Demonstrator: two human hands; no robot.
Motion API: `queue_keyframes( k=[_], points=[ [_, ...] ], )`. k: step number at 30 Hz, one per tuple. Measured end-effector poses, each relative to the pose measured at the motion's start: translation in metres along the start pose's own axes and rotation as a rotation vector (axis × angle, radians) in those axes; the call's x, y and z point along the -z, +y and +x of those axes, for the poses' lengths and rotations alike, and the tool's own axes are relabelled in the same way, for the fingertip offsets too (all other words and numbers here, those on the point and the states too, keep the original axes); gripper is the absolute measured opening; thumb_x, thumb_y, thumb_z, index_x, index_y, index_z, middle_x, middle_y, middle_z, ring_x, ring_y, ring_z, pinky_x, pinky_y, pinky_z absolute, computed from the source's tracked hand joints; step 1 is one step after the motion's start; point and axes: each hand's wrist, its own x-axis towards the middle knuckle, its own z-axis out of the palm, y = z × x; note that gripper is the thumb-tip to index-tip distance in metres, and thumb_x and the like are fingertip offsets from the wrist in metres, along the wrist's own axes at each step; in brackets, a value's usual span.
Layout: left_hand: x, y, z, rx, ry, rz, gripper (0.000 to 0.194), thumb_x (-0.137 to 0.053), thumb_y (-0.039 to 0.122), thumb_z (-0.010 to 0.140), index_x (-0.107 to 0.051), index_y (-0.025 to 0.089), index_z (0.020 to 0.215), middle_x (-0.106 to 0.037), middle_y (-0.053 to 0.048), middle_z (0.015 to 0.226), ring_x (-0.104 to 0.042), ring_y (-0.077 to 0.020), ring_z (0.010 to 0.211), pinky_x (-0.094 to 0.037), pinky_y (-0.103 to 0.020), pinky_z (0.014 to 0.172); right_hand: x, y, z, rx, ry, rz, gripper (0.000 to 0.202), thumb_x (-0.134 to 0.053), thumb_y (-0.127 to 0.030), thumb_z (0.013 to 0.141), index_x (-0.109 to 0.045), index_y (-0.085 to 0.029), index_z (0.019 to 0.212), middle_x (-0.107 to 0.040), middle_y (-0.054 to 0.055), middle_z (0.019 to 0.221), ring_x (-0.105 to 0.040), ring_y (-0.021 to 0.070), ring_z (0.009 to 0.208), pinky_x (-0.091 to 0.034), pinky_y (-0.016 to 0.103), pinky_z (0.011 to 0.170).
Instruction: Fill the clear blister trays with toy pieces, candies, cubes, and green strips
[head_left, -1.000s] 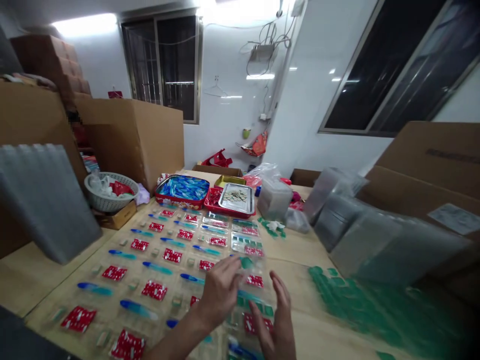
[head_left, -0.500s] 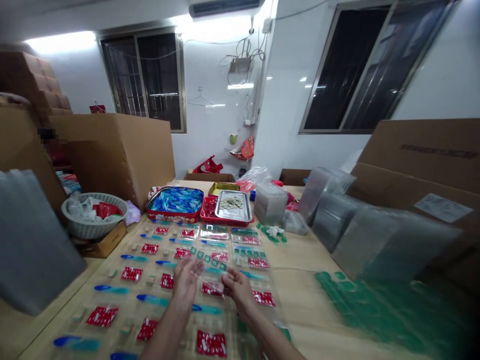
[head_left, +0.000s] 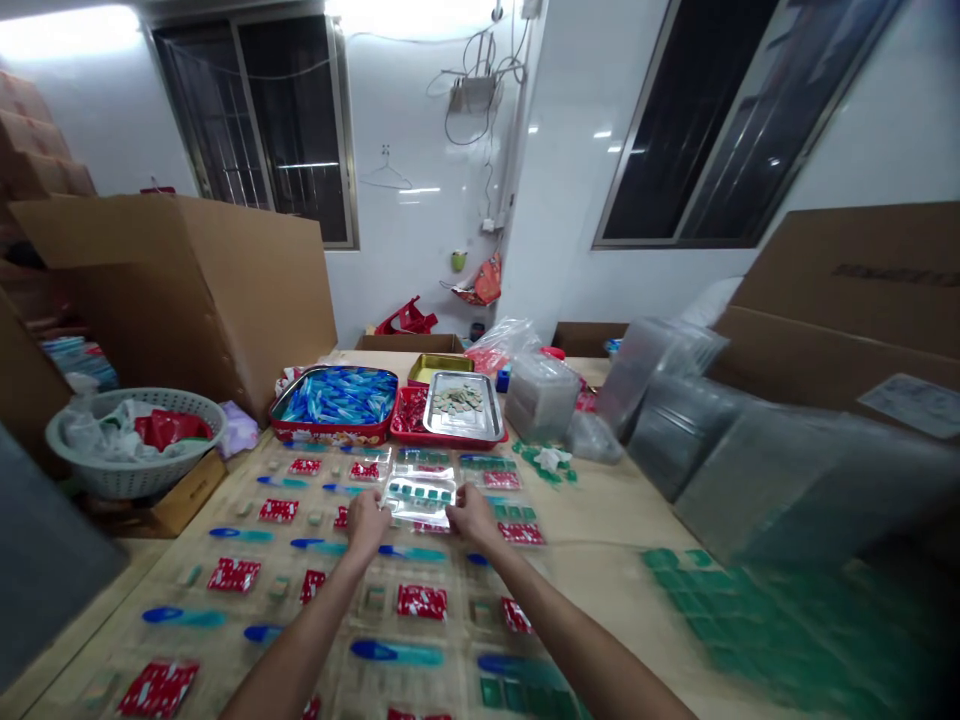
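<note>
A clear plastic sheet with a row of small green squares [head_left: 421, 495] is pinched at its left edge by my left hand [head_left: 367, 522] and at its right edge by my right hand [head_left: 472, 515]. It lies over one of the clear trays in the middle of the table. Around my hands, rows of clear trays hold red printed packets [head_left: 422, 602], blue plastic pieces [head_left: 397, 653] and small pale blocks. Beyond them are a tin of blue pieces [head_left: 341, 397], a red tray of red packets [head_left: 410, 412] and a metal tray [head_left: 491, 420] with small pale pieces.
Stacked clear plastic trays [head_left: 757, 470] and a large cardboard box [head_left: 840, 330] stand at the right, near green sheets [head_left: 765, 610]. A white basket [head_left: 135, 470] with plastic bags and another cardboard box [head_left: 255, 300] are at the left.
Both hands have moved forward, and the sheet with green squares, tilted before, now lies flatter over a tray. The view has shifted slightly.
</note>
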Motion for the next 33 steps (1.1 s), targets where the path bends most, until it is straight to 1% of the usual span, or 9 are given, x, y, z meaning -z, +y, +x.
queue_keyframes(
  k=[4,7,10,13,18,22,25,28,33],
  points=[
    [0.005,0.01,-0.016,-0.134,-0.003,0.196,0.023,-0.055,0.016,0.073,-0.066,0.015,0.093,-0.062,-0.013,0.109,-0.058,-0.0269,0.102,-0.043,-0.037,0.088,0.007,-0.002,-0.003,0.1,0.004,-0.205,0.017,-0.055,-0.007,0.068,-0.054,-0.017,0.082,-0.063,0.006,0.081,-0.058,0.0207,0.083,-0.038,0.026,0.069],
    [0.001,0.02,-0.03,-0.396,-0.043,0.378,0.031,-0.049,0.022,0.079,-0.064,0.014,0.105,-0.06,-0.015,0.117,-0.052,-0.0281,0.114,-0.041,-0.039,0.096,0.017,-0.01,-0.019,0.164,0.025,-0.299,0.018,-0.055,-0.009,0.072,-0.058,-0.015,0.088,-0.064,0.01,0.094,-0.058,0.0226,0.091,-0.039,0.028,0.075],
    [-0.013,0.021,-0.042,-0.66,-0.177,0.479,0.043,-0.045,0.033,0.085,-0.058,0.016,0.122,-0.051,-0.015,0.137,-0.038,-0.0311,0.132,-0.033,-0.046,0.105,0.032,-0.016,-0.044,0.215,0.057,-0.364,0.019,-0.058,-0.015,0.073,-0.06,-0.018,0.092,-0.065,0.007,0.1,-0.059,0.0209,0.092,-0.041,0.027,0.078],
    [-0.033,0.011,-0.043,-0.668,-0.389,0.558,0.055,-0.039,0.045,0.086,-0.048,0.019,0.134,-0.042,-0.013,0.145,-0.029,-0.0321,0.138,-0.027,-0.055,0.108,0.053,-0.006,-0.069,0.263,0.096,-0.412,0.022,-0.065,-0.025,0.072,-0.062,-0.023,0.094,-0.065,0.002,0.103,-0.06,0.0198,0.093,-0.044,0.027,0.079],
    [-0.05,-0.007,-0.034,-0.679,-0.455,0.61,0.048,-0.044,0.035,0.081,-0.055,0.031,0.127,-0.041,-0.005,0.146,-0.025,-0.0315,0.14,-0.017,-0.06,0.11,0.127,0.05,-0.126,0.423,0.266,-0.367,0.028,-0.061,-0.017,0.072,-0.062,-0.023,0.099,-0.064,0.005,0.105,-0.059,0.0205,0.101,-0.045,0.031,0.088],
    [-0.045,0.005,-0.047,-0.669,-0.329,0.574,0.048,-0.044,0.037,0.081,-0.056,0.029,0.127,-0.042,-0.008,0.145,-0.024,-0.0316,0.14,-0.019,-0.059,0.109,0.209,0.104,-0.163,0.178,0.452,-0.477,0.049,-0.065,-0.018,0.068,-0.059,-0.019,0.117,-0.054,0.014,0.13,-0.046,0.0303,0.124,-0.034,0.044,0.104],
    [-0.043,0.028,-0.074,-0.679,-0.32,0.544,0.059,-0.036,0.043,0.084,-0.041,0.02,0.138,-0.029,-0.012,0.151,-0.02,-0.0317,0.142,-0.019,-0.059,0.11,0.254,0.138,-0.176,0.0,0.439,-0.561,0.073,-0.07,-0.028,0.067,-0.046,-0.019,0.135,-0.043,0.017,0.142,-0.036,0.0338,0.133,-0.032,0.048,0.105],
    [-0.047,0.047,-0.109,-0.74,-0.375,0.495,0.062,-0.035,0.047,0.085,-0.041,0.017,0.139,-0.028,-0.013,0.152,-0.019,-0.0315,0.142,-0.021,-0.056,0.11,0.278,0.164,-0.182,-0.018,0.342,-0.59,0.086,-0.073,-0.026,0.063,-0.038,-0.017,0.141,-0.034,0.018,0.148,-0.03,0.0325,0.137,-0.03,0.047,0.108],
    [-0.057,0.053,-0.154,-0.851,-0.437,0.36,0.059,-0.037,0.051,0.086,-0.046,0.022,0.136,-0.03,-0.01,0.151,-0.023,-0.0296,0.141,-0.028,-0.053,0.11,0.294,0.195,-0.179,0.219,0.266,-0.486,0.053,-0.066,-0.024,0.073,-0.058,-0.019,0.125,-0.047,0.016,0.141,-0.046,0.0284,0.128,-0.036,0.043,0.105]
  ],
)
